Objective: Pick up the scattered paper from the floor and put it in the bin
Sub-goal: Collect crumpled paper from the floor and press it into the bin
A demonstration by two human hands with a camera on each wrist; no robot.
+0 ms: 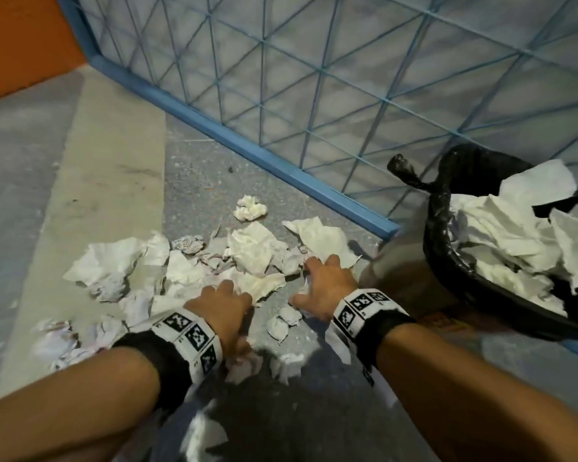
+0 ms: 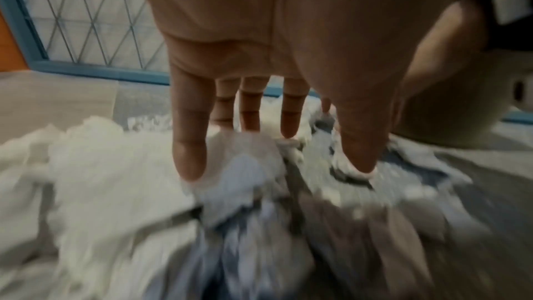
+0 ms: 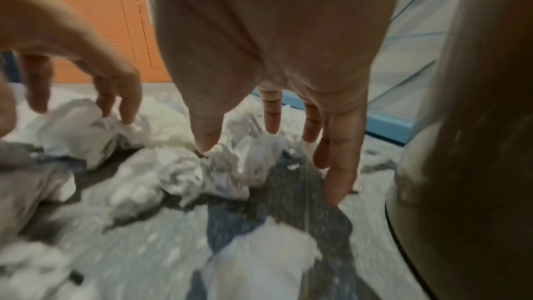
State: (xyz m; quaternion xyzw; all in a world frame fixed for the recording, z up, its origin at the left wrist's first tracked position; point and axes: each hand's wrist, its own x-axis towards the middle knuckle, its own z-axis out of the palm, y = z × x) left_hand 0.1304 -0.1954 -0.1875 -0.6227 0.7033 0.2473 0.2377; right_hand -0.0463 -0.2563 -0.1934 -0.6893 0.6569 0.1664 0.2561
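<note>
Scattered white paper [image 1: 254,248] lies crumpled and torn across the grey floor, with one ball [image 1: 249,208] farther back. My left hand [image 1: 227,290] reaches down onto the near part of the pile, its straight fingers [image 2: 190,163] touching the paper [image 2: 115,179]. My right hand [image 1: 314,278] hovers beside it with fingers spread, tips on or just above the scraps [image 3: 187,172]. Neither hand grips anything. The left hand [image 3: 115,104] also shows in the right wrist view. The bin [image 1: 441,248], black-lined and holding paper, stands at the right, close to my right hand.
A blue metal grille [image 1: 314,78] with a thick bottom bar [image 1: 247,148] runs behind the paper and the bin. An orange wall [image 1: 20,38] is at the far left. Small paper balls [image 1: 281,325] lie between my wrists. The bin's beige side [image 3: 476,168] is right beside my right hand.
</note>
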